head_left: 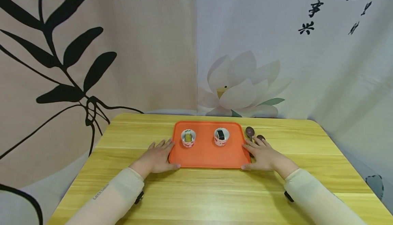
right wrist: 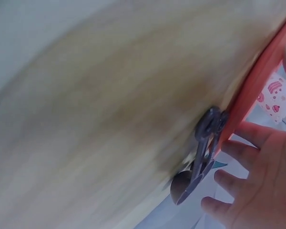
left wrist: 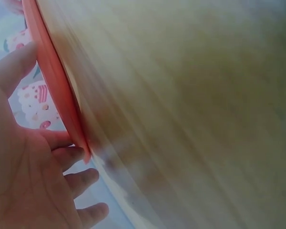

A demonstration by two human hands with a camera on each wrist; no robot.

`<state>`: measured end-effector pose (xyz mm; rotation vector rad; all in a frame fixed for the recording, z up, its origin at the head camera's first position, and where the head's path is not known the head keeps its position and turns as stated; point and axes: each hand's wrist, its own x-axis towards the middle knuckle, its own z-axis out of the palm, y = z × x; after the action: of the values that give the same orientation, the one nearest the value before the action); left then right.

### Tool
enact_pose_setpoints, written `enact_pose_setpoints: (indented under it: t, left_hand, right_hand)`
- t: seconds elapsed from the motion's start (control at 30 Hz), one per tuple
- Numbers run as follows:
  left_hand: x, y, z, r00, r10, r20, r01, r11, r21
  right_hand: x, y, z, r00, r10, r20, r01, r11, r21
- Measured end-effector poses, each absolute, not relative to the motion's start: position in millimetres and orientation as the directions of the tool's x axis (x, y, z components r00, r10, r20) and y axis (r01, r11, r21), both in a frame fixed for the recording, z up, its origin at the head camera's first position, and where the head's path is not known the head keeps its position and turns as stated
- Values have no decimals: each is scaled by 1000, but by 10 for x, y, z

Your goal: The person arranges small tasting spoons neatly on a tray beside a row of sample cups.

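An orange rectangular tray (head_left: pixel 205 158) lies on the table between both hands. My left hand (head_left: pixel 158 156) touches its left side, fingers spread and thumb at the front corner. At the opposite side, my right hand (head_left: pixel 261 155) rests against the edge with its fingers likewise extended. Two small printed paper cups stand on the tray. The left cup (head_left: pixel 188 144) contains a yellow-green piece; the right cup (head_left: pixel 220 142) contains a black-and-white piece resembling sushi. In the right wrist view, dark spoons (right wrist: pixel 200 148) lie beside the tray near my fingers, partly overlapping.
The yellow wood-grain table (head_left: pixel 208 197) extends around the tray. Behind its far edge hangs a pale curtain (head_left: pixel 153 47) printed with dark leaves, a lotus and characters. One spoon bowl (head_left: pixel 250 131) sits just off the tray's upper right corner.
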<state>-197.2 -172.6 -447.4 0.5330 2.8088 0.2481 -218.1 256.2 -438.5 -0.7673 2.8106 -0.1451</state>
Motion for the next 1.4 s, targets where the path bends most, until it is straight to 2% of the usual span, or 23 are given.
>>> enact_pose_setpoints:
  t: [0.83, 1.4]
  left_hand:
    - [-1984, -1698, -4444, -893, 372, -255, 306, 915, 263]
    - [-1987, -1673, -4433, -894, 361, -266, 292, 919, 265]
  right_hand:
    - [-2168, 2492, -4343, -858, -473, -199, -430, 874, -226]
    - [-2132, 2473, -4307, -861, -463, -211, -419, 880, -223]
